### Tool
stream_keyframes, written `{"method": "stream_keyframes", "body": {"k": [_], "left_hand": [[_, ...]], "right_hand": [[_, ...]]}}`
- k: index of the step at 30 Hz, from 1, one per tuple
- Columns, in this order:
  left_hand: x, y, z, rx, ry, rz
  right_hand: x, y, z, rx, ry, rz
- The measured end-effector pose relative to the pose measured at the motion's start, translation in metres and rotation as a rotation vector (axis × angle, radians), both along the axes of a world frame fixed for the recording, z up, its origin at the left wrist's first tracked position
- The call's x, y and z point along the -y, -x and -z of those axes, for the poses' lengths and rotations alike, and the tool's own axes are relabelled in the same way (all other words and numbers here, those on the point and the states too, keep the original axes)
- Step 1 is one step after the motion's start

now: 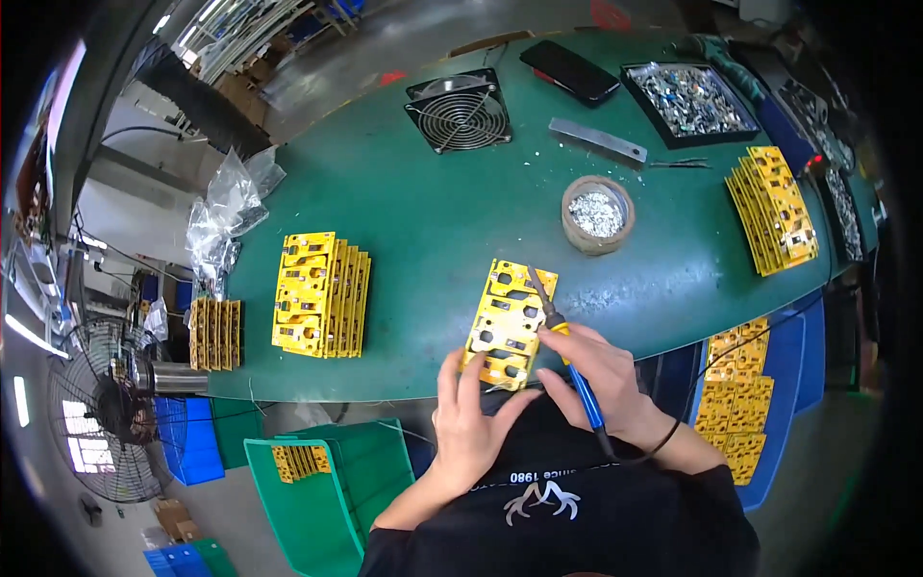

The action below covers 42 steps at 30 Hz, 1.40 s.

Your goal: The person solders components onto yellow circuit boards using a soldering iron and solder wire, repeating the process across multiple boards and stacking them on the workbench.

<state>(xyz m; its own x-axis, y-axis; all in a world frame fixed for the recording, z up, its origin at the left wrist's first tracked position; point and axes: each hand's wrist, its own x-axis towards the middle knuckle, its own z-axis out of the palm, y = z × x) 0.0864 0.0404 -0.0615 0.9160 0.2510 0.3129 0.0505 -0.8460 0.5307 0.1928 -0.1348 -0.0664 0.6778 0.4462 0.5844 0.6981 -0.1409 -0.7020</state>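
A yellow circuit board panel (510, 313) with dark cut-outs lies at the near edge of the green table, in front of me. My left hand (468, 423) grips its near end, fingers on the left side and thumb by the lower right corner. In my right hand (606, 380) is a soldering iron (582, 389) with a blue handle and yellow collar. Its dark tip slants up and away over the board's right side; whether it touches the board I cannot tell. A cable runs from the handle past my right wrist.
Stacked yellow boards stand at the left (306, 298) and far right (774, 212). Beyond my board are a round pot (598, 216) of silvery bits, a metal bar (596, 141), a black fan (461, 113), a phone (569, 72) and a parts tray (687, 101). A green bin (288, 500) sits below left.
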Motion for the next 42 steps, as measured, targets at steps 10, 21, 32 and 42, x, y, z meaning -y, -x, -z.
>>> {"method": "stream_keyframes", "body": {"k": [10,21,32,42], "left_hand": [[-0.007,-0.006,-0.026,-0.086,-0.011,0.053],[-0.028,-0.05,-0.026,0.035,0.115,0.105],[-0.021,-0.053,-0.016,0.089,0.015,0.143],[-0.011,-0.068,-0.004,0.213,-0.111,0.16]], "right_hand": [[0.01,-0.017,0.002,0.046,-0.022,0.071],[0.027,-0.006,0.001,0.015,-0.015,0.122],[0.006,-0.019,0.008,0.044,-0.017,0.006],[0.037,-0.039,-0.003,0.124,0.137,0.37]]}}
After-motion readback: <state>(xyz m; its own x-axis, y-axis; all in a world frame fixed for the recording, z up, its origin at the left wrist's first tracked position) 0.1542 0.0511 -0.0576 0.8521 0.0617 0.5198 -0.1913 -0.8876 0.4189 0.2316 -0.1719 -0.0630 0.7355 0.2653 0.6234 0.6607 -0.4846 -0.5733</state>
